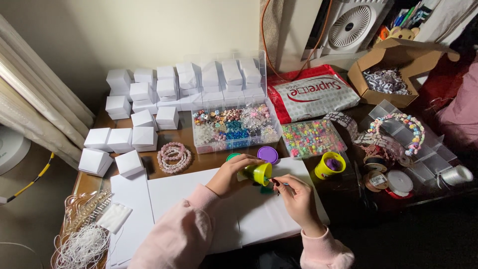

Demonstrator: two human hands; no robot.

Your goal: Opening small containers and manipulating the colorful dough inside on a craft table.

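My left hand (230,174) grips a small yellow-green tub (259,173), tipped on its side over the white sheets (194,192). My right hand (297,198) pinches a thin dark tool (275,185) whose tip points at the tub's mouth. Both sleeves are pink. A purple lid (268,154) and a green lid (231,156) lie just behind the tub. A second yellow tub (329,166) with purple content stands upright to the right.
A clear bead organizer (234,127), a flat tray of colourful beads (312,137), pink bead bracelets (174,157), several white boxes (144,117), cord spools (388,182), a white cord bundle (82,244), a cardboard box (393,69) and a red-and-white bag (311,92) crowd the desk.
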